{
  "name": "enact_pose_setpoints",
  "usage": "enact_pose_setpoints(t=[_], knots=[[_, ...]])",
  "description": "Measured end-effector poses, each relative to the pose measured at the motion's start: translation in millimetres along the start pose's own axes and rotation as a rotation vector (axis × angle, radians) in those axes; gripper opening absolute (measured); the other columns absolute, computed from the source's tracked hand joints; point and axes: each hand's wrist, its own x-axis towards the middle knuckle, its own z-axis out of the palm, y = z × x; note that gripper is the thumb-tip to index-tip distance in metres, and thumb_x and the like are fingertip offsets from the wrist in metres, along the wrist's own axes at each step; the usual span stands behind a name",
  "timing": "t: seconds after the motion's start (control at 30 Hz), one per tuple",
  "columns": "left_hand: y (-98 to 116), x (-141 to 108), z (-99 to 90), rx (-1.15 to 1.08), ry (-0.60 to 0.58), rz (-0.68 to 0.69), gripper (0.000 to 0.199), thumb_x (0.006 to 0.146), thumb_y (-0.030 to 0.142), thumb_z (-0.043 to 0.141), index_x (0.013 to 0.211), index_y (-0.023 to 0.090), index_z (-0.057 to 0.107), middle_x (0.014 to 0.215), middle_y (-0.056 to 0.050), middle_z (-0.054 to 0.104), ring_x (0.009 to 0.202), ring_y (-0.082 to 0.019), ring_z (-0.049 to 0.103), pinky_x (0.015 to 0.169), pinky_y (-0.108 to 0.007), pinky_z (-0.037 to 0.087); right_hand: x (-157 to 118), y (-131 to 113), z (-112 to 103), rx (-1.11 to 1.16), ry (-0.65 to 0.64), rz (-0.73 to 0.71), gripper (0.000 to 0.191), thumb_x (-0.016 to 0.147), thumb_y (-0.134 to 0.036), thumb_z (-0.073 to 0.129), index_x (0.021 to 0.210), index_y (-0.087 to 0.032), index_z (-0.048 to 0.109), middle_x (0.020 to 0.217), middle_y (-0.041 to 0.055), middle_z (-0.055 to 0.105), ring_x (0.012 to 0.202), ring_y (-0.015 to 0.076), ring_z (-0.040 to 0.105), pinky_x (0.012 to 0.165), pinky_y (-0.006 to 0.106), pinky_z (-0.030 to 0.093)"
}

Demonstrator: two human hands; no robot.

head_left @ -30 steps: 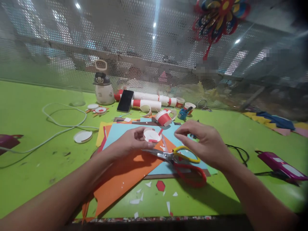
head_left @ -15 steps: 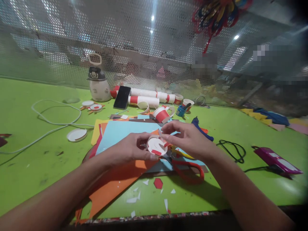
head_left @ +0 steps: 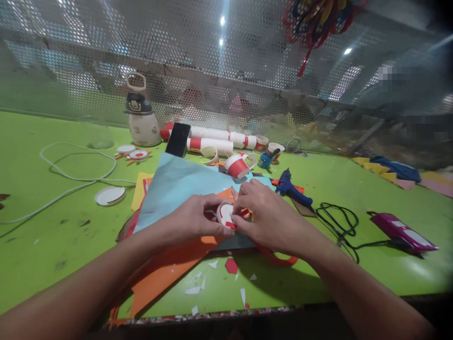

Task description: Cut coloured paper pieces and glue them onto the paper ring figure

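Note:
Between the thumb and fingers of my left hand point(head_left: 200, 216) is a white cut-off paper cup base point(head_left: 224, 213), with red bits on its rim and face. My right hand point(head_left: 260, 212) is closed in a pinch over the right side of this base. Whatever its fingertips grip there is hidden. Under both hands lie a light blue paper sheet point(head_left: 187, 182) and an orange sheet point(head_left: 166, 278). Scissors with a red handle point(head_left: 283, 260) rest beneath my right hand, mostly covered. A red paper hexagon point(head_left: 231, 266) and white scraps point(head_left: 193, 290) lie in front.
A blue glue gun point(head_left: 292, 189) lies right of the papers, near a black cable and a purple packet point(head_left: 399, 231). Behind stand a red-and-white paper cup point(head_left: 238, 166), a blue pot point(head_left: 264, 160), a phone point(head_left: 178, 140) and a bottle point(head_left: 142, 125). A white cup disc point(head_left: 110, 196) lies left.
My right hand has moved down and left onto the cup base, its fingers now closed over it. The blue sheet's far edge has lifted and shifted. My left hand keeps its hold.

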Motion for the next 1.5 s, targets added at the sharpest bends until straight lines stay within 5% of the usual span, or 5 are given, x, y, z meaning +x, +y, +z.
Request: enact_pose_setpoints(t=[0.23,0.47,0.73,1.5], knots=[[2,0,0.2,-0.090,0.004,-0.028,0.043,0.061,0.023,0.079,0.102,0.016,0.068,0.090,-0.004,0.068,0.086,-0.021,0.059,0.081,-0.033,0.043,0,2,-2,0.121,0.055,0.055,0.015,0.074,-0.010,0.060,0.064,-0.016,0.068,0.072,0.0051,0.058,0.072,0.0180,0.051,0.063,0.031,0.040],[8,-6,-1.7,-0.123,-0.108,-0.011,0.036,0.068,0.028,0.076,0.101,0.016,0.069,0.093,-0.004,0.067,0.087,-0.020,0.056,0.080,-0.030,0.040,3,27,-15,0.770,0.154,0.078,0.009,0.076,-0.022,0.068,0.069,-0.018,0.072,0.071,0.0014,0.063,0.069,0.0142,0.056,0.068,0.030,0.045],[7,-10,2.4,-0.263,-0.156,0.005,0.033,0.066,0.029,0.078,0.095,0.015,0.070,0.085,-0.003,0.063,0.078,-0.016,0.052,0.072,-0.028,0.039,13,38,14,1.257,0.088,0.049,0.008,0.070,-0.025,0.077,0.073,-0.019,0.073,0.072,0.0009,0.066,0.065,0.0122,0.059,0.059,0.027,0.049],[12,-12,0.7,-0.261,-0.203,-0.025,0.029,0.066,0.028,0.079,0.090,0.015,0.069,0.083,-0.003,0.063,0.077,-0.016,0.054,0.073,-0.028,0.041,11,45,9,1.026,0.091,-0.157,0.003,0.076,-0.016,0.072,0.074,-0.018,0.073,0.072,0.0000,0.063,0.068,0.0115,0.057,0.063,0.027,0.046]])
